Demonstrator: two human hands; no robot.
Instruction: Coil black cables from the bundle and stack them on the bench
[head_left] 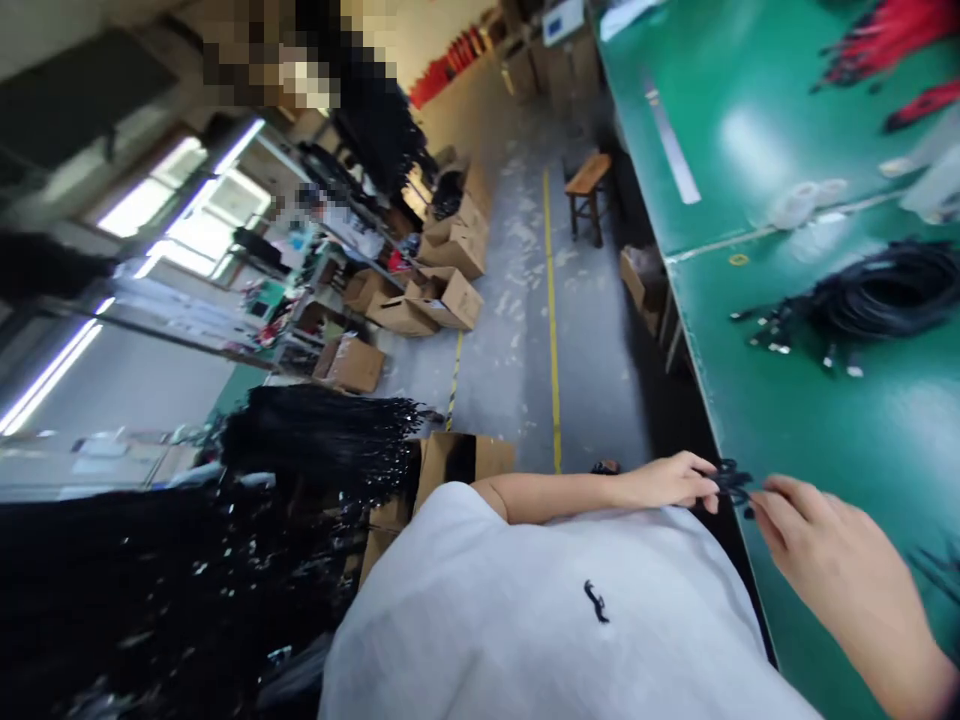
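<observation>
A small coiled black cable [730, 478] is held at the edge of the green table, between my two hands. My left hand [673, 481] reaches across the front of my white shirt and pinches one side of the coil. From the other side, my right hand [825, 545] has its fingers closed on the cable's end. Farther up the table lies a larger bundle of black cables [885, 295] with metal plugs at the ends.
The green table [832, 440] runs along the right, bearing a ruler [673, 145], clear tape rolls [806, 203] and red cables [892, 50]. Black cables hang in masses [322, 440] at left. Cardboard boxes [442, 300] and a wooden stool [588, 178] stand on the floor.
</observation>
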